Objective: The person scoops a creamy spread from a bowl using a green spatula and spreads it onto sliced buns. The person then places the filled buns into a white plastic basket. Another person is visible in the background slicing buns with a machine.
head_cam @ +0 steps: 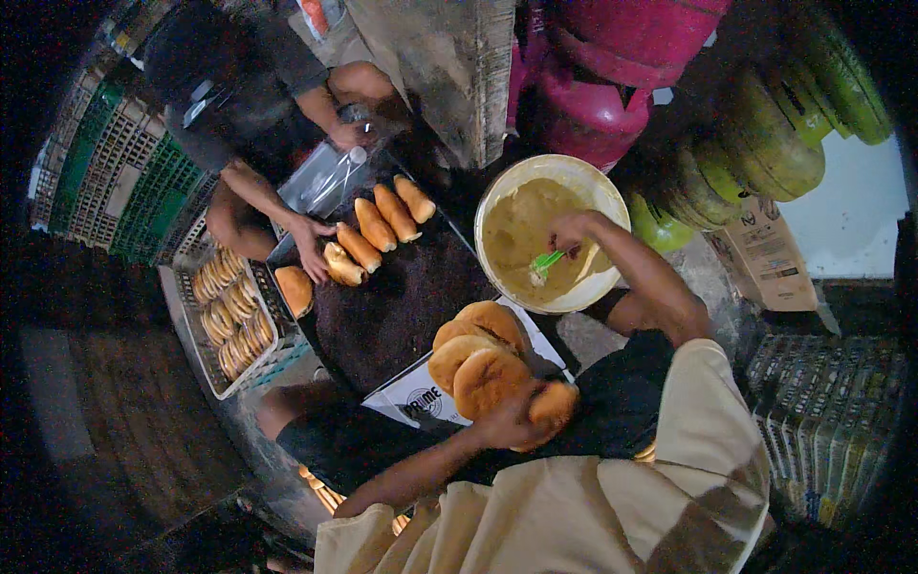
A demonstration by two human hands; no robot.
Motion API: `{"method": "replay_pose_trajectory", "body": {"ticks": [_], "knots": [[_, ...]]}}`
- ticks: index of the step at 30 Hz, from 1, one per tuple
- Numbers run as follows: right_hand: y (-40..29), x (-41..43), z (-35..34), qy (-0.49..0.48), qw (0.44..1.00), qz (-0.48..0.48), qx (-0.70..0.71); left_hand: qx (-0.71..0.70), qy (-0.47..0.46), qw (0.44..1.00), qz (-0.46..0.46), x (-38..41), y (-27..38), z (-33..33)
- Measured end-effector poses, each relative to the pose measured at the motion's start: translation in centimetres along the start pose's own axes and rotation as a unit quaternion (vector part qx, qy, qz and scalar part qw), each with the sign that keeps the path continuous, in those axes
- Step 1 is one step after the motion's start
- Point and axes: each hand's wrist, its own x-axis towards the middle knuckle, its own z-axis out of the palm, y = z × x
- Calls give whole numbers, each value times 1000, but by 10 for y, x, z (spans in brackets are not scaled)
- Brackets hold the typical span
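Note:
My right hand [575, 233] grips a bright green spatula [549, 261] inside a wide white bucket [495, 283]. The spatula's tip is in a thick tan-brown cream or paste [527, 215]. Close to my lap, my left hand [510, 422] is closed around a round golden bun [554, 403]. Beside that hand, several flat round buns [491, 380] lie overlapping on the near edge of a printed cardboard box [423, 405]. Dark brown crumbs or granules [387, 316] fill a broad area in front of me.
Across from me a co-worker's hand [310, 244] touches a row of long rolls [374, 224]; a folded bun [294, 290] lies near it. Left stands a plastic crate [215, 384] of packed round goods. Pink gas cylinders [588, 115], green cylinders [771, 154] and stacked crates [825, 402] surround the spot.

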Motion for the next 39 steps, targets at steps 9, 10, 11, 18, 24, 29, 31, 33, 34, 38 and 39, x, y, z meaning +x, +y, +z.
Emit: {"method": "replay_pose_trajectory", "body": {"ticks": [9, 10, 11, 18, 24, 29, 31, 33, 34, 38, 39], "knots": [[-152, -190, 17, 333, 875, -347, 44, -689, 216, 687, 83, -47, 20, -157], [-166, -186, 25, 359, 869, -341, 17, -680, 210, 694, 109, -48, 21, -160], [-184, -180, 33, 385, 860, -333, -10, -671, 203, 700, 136, -50, 22, -163], [-237, -141, 79, 408, 837, -269, -246, -650, 288, 696, 97, -47, -11, -169], [-243, -147, 87, 406, 841, -230, -274, -677, 304, 668, 50, -44, -29, -164], [-225, -134, 117, 470, 782, -261, -315, -619, 330, 712, 7, -46, -18, -170], [-227, -145, 114, 433, 829, -251, -248, -626, 357, 692, 33, -45, -37, -173], [-205, -147, 111, 449, 837, -241, -201, -611, 374, 696, 39, -37, -46, -181], [-182, -141, 106, 484, 820, -242, -186, -652, 377, 655, 57, -38, -51, -189], [-176, -160, 80, 507, 831, -194, -124, -547, 426, 720, 22, -43, -115, -235], [-176, -163, 79, 499, 840, -187, -103, -447, 468, 763, 13, -41, -131, -240]]}}
